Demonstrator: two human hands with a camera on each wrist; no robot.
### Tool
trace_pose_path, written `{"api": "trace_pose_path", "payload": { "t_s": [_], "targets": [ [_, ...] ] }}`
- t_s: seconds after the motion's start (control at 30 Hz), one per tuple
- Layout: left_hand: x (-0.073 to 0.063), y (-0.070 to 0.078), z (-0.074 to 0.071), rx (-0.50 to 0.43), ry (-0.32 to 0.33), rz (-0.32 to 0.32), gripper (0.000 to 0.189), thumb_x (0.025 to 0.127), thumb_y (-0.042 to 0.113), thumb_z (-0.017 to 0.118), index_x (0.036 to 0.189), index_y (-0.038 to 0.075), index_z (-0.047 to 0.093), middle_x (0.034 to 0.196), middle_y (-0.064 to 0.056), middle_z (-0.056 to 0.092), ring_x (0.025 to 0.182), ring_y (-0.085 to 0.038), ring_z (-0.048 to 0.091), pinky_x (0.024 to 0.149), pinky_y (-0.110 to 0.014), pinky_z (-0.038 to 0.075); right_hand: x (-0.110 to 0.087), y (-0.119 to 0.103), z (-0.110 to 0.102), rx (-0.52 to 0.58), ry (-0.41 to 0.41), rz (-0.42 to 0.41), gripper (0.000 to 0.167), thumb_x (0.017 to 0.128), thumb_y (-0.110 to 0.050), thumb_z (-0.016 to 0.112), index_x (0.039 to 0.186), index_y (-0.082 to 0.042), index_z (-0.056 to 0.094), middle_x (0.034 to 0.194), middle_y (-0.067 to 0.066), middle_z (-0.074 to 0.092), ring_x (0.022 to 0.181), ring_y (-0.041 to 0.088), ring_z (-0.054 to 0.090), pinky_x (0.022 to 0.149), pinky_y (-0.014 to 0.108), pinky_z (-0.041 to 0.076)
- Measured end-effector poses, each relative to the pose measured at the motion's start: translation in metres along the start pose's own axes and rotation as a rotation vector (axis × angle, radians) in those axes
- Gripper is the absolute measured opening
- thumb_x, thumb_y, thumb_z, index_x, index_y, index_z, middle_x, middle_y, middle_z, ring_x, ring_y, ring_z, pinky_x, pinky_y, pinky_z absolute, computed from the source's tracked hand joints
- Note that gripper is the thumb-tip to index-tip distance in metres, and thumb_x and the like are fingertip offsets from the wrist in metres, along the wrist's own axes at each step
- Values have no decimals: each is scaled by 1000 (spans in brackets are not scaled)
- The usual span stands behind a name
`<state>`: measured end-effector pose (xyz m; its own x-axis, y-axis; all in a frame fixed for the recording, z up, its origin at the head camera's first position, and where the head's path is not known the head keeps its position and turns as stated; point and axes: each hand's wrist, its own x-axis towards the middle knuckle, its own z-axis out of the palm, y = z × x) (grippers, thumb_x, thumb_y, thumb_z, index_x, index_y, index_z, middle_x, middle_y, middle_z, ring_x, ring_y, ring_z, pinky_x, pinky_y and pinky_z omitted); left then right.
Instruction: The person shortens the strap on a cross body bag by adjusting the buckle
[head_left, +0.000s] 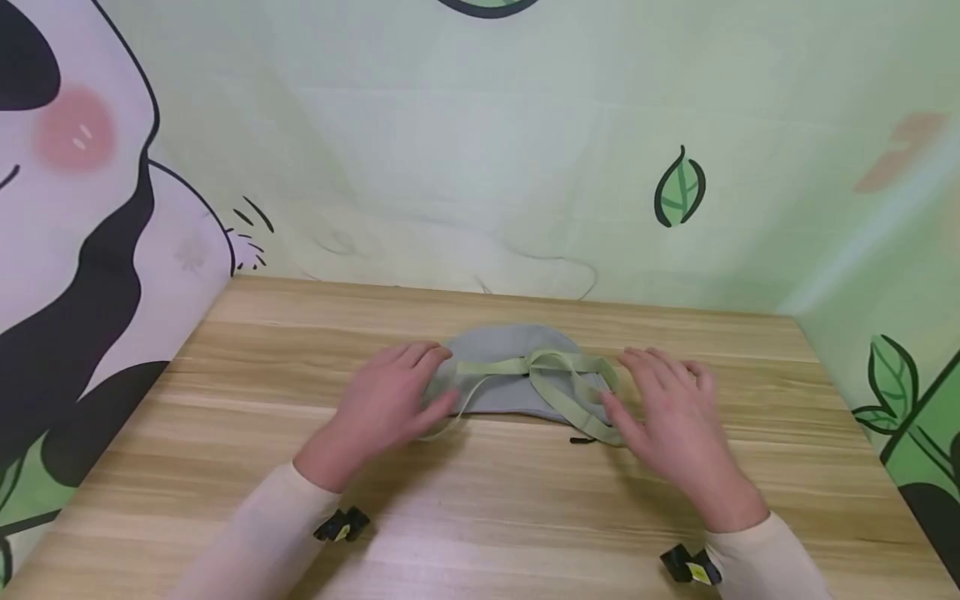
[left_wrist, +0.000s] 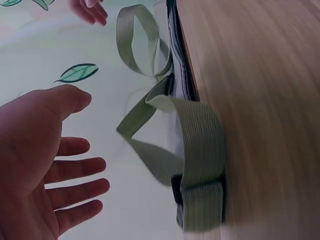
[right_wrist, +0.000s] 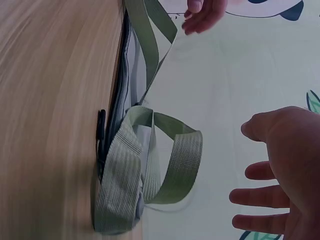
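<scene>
On the tabletop lies a grey zippered bag (head_left: 513,342), rounded along its far side, shaped like a waist bag. Its pale green webbing strap (head_left: 573,412) is gathered at the middle and stands up in loops to both sides. A black zipper pull (right_wrist: 101,125) hangs at the bag's near edge. In the left wrist view a dark slider (left_wrist: 202,183) sits on the strap. My left hand (head_left: 390,400) hovers by the bag's left end, fingers spread and relaxed. By the right end is my right hand (head_left: 671,417), its fingers also extended. Neither hand grips anything.
The wood-grain table (head_left: 480,517) runs back to a printed wall (head_left: 420,167) with leaf drawings. A large panda picture (head_left: 180,217) covers the left side wall. Small black devices with yellow labels, such as the left one (head_left: 342,525), sit at both wrists.
</scene>
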<state>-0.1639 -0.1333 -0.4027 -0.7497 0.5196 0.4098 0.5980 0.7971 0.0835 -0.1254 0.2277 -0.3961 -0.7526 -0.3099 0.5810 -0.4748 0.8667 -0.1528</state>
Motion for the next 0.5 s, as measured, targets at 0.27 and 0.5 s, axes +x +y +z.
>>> {"api": "trace_pose_path", "payload": {
  "t_s": [0.27, 0.5],
  "targets": [
    [15, 9, 13, 12, -25, 83, 50, 98, 42, 76, 133, 6, 68, 129, -10, 72, 120, -31, 70, 107, -47, 57, 5, -4, 7, 1, -42, 5, 55, 93, -29, 82, 136, 1, 65, 136, 24, 70, 125, 46, 66, 99, 64, 45],
    [26, 18, 21, 5, -69, 84, 49, 99, 40, 77, 135, 9, 67, 132, -8, 72, 125, -30, 68, 110, -48, 55, 8, -6, 12, 5, -73, 12, 55, 95, -29, 81, 137, 2, 65, 138, 24, 69, 125, 47, 66, 101, 65, 48]
  ]
}}
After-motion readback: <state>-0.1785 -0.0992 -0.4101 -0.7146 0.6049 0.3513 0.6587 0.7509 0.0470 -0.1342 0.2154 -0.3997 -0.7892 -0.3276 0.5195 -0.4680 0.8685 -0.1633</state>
